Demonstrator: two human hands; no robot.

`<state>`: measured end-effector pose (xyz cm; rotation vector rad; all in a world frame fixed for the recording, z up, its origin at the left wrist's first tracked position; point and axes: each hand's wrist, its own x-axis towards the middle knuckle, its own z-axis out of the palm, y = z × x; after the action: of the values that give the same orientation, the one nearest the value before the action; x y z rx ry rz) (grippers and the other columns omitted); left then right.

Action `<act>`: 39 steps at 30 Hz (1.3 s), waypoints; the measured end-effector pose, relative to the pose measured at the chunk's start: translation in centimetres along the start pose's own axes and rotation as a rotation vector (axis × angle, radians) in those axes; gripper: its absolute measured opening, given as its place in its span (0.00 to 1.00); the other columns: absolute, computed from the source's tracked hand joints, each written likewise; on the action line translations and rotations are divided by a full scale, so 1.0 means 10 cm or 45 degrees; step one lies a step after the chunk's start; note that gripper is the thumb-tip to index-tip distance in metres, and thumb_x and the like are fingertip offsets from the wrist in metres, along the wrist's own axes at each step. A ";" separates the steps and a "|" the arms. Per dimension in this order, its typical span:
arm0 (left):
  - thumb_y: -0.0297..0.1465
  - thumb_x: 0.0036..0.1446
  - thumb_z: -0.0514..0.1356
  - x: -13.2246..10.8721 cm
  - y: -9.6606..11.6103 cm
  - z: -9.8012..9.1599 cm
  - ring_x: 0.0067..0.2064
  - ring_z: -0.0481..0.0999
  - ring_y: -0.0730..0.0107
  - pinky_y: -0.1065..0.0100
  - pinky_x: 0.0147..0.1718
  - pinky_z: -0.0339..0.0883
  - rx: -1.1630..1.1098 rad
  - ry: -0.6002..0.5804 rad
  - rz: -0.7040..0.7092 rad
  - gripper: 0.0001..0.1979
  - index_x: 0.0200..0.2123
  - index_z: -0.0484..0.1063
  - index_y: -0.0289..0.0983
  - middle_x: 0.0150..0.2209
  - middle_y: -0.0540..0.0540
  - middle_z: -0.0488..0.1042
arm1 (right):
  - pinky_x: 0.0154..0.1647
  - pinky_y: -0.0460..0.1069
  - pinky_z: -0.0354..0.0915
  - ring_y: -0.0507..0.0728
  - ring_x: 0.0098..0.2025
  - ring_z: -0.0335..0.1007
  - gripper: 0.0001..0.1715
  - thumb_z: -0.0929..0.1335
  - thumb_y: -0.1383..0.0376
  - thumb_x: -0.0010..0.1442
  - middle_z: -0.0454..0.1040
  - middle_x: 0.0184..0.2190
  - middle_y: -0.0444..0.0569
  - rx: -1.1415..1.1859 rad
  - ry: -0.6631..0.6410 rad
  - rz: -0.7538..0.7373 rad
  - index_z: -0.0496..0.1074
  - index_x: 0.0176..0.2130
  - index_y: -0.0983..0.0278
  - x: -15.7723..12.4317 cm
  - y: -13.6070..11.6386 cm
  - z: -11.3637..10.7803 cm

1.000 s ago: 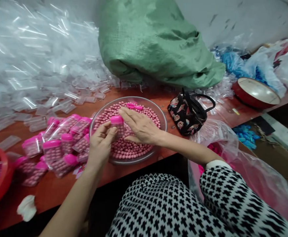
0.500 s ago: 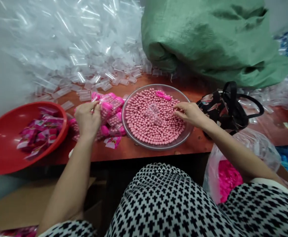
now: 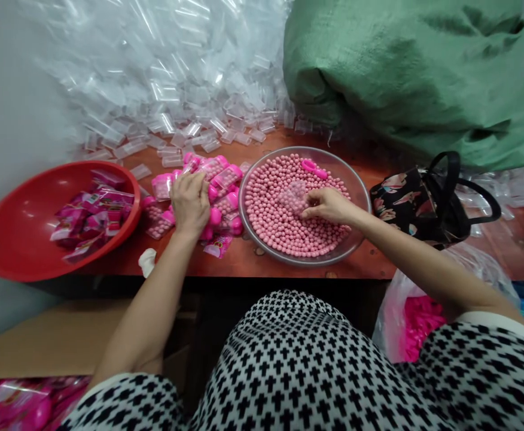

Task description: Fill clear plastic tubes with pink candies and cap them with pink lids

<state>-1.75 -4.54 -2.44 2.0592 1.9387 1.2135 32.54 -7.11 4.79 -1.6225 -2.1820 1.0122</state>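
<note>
Clear container point(image 3: 292, 196) is lying on the pink beads point(image 3: 280, 233), just off bowl centre toward 10 o'clock; no pink cap showing. Can't tell whether beads are sitting in it or showing through.

Latest change: right hand point(image 3: 327, 205) is now reaching in from 3 o'clock, fingertips at the container's right edge, thumb and forefinger nearly closing. Can't tell if it's gripping or just touching. Reads as handling shifting to this piece.

Left hand point(image 3: 191, 203) is resting curled over the pile of capped bottles point(image 3: 226, 176), bowl's 9 o'clock. Fingers are partly bent; hold is hidden, can't tell.

Vs 0.5 s ago: right hand was hovering nearer the bowl's right side, clear of the container; now it's meeting it. Left hand was sitting at the pile's left part; now it's lying further over. At 1.0 s ago both hands were on one capped bottle above the bowl. View is also shifting.

Outward: pink scoop point(image 3: 314, 169) is lying on the beads near 1 o'clock, inside the bowl point(image 3: 359, 197). Red basin point(image 3: 17, 239) is sitting beyond the pile at 9, black handbag point(image 3: 412, 203) at 3, green sack point(image 3: 378, 72) looming at 1.
</note>
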 end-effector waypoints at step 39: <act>0.49 0.57 0.66 -0.23 0.42 -0.12 0.74 0.48 0.43 0.44 0.71 0.44 -0.065 0.148 -0.213 0.47 0.70 0.54 0.29 0.72 0.26 0.49 | 0.28 0.48 0.69 0.52 0.24 0.70 0.27 0.80 0.50 0.40 0.73 0.20 0.44 0.807 0.103 0.064 0.68 0.24 0.63 -0.28 -0.09 -0.03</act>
<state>1.24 -7.95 -0.43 1.7984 2.0582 1.3559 33.01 -9.65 6.14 -1.3799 -1.5393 1.4340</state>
